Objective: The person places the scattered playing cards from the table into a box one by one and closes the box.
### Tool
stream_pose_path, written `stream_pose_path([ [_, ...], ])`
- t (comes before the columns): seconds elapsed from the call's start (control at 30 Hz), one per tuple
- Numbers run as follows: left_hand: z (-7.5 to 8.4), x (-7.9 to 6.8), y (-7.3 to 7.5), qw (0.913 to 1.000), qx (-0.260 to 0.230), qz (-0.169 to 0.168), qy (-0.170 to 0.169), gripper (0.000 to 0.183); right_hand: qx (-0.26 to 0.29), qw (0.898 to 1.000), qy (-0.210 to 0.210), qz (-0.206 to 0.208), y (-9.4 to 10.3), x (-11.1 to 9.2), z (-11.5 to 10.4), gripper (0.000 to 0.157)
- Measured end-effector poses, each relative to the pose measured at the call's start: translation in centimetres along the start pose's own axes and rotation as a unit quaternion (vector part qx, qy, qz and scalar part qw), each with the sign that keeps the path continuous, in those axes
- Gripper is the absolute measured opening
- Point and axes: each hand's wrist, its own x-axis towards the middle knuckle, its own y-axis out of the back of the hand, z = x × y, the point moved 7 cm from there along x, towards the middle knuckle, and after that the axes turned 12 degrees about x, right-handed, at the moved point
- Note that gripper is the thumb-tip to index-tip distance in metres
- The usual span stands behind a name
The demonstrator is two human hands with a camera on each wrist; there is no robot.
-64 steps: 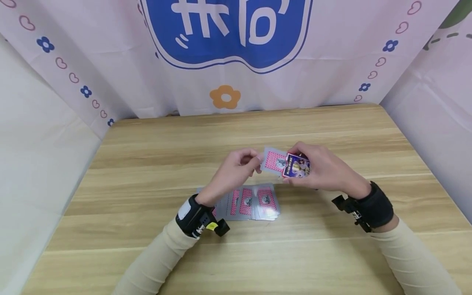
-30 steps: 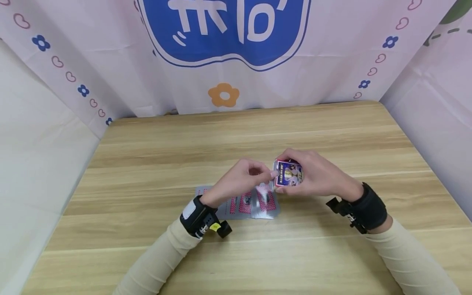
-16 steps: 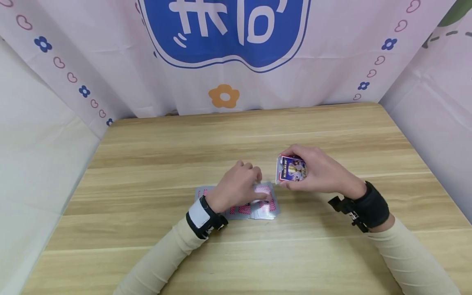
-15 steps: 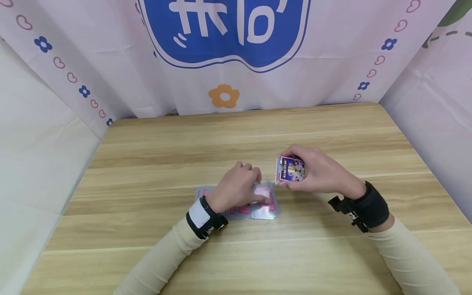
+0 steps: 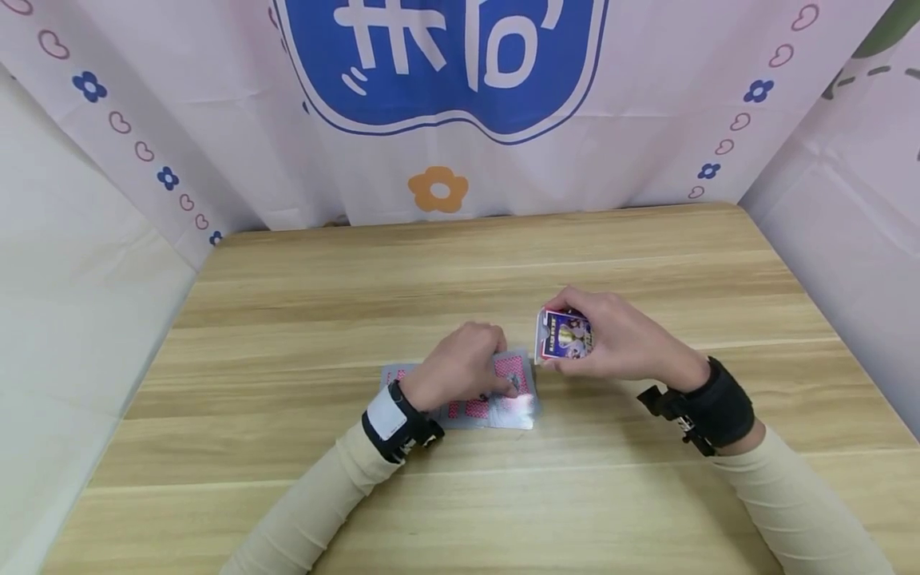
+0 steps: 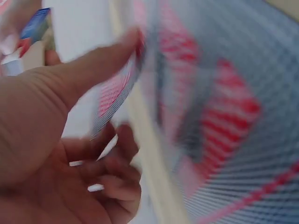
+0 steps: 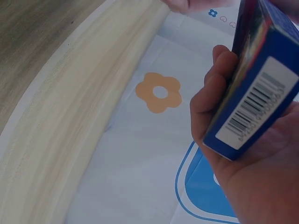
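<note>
In the head view my left hand (image 5: 460,367) is over a row of overlapping playing cards (image 5: 474,410), their red-patterned backs facing up. It pinches a playing card (image 5: 512,369) at the row's right end. The left wrist view shows that playing card (image 6: 113,95) tilted between thumb and fingers, blurred. My right hand (image 5: 618,335) grips a small blue card box (image 5: 569,335) above the table, its open end toward the left hand. A barcode shows on the box (image 7: 254,105) in the right wrist view. The left hand hides part of the row.
The wooden table (image 5: 345,303) carries the cards near its middle. A white cloth (image 5: 532,180) with a blue emblem and an orange flower hangs behind its back edge. Pale cloth sides (image 5: 79,263) stand left and right.
The card that stuck out of the box has gone inside it. My left hand has moved from the box down to the row and pinches a card there. The right hand stays nearly in place.
</note>
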Motion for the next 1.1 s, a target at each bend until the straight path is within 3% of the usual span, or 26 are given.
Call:
stream_pose_path([
  [0.17, 0.6, -0.3, 0.9, 0.9969, -0.064, -0.030, -0.033, 0.022, 0.006, 1.000, 0.007, -0.005, -0.1, 0.0, 0.0, 0.060],
  [0.27, 0.3, -0.6, 2.2, 0.9945, -0.099, -0.010, -0.032, 0.016, 0.008, 1.000, 0.010, -0.004, -0.1, 0.0, 0.0, 0.059],
  [0.33, -0.3, -0.9, 3.3, 0.9908, -0.132, 0.025, -0.013, 0.030, 0.009, 1.000, 0.011, -0.002, 0.0, 0.0, -0.1, 0.058],
  [0.43, -1.0, -1.3, 5.0, 0.9691, -0.224, 0.102, 0.014, 0.046, 0.008, 1.000, 0.008, -0.001, 0.0, 0.0, 0.0, 0.058],
  [0.53, -1.1, -1.6, 6.3, 0.9327, -0.319, 0.167, 0.011, 0.039, 0.004, 1.000, 0.002, 0.000, 0.0, 0.0, 0.0, 0.059],
  [0.57, -1.1, -1.7, 6.6, 0.9226, -0.342, 0.178, 0.009, 0.039, 0.003, 1.000, 0.000, 0.001, 0.1, 0.0, 0.0, 0.059],
  [0.63, -0.9, -1.9, 6.8, 0.9125, -0.364, 0.187, 0.008, 0.040, 0.001, 1.000, -0.001, 0.003, 0.2, 0.0, 0.0, 0.059],
  [0.73, -0.6, -1.9, 6.8, 0.9085, -0.375, 0.183, 0.004, 0.040, 0.001, 1.000, 0.000, 0.004, 0.2, 0.0, -0.1, 0.059],
  [1.1, 0.2, -1.8, 6.2, 0.9072, -0.386, 0.168, -0.002, 0.040, 0.001, 1.000, 0.002, 0.002, 0.1, 0.0, -0.3, 0.059],
])
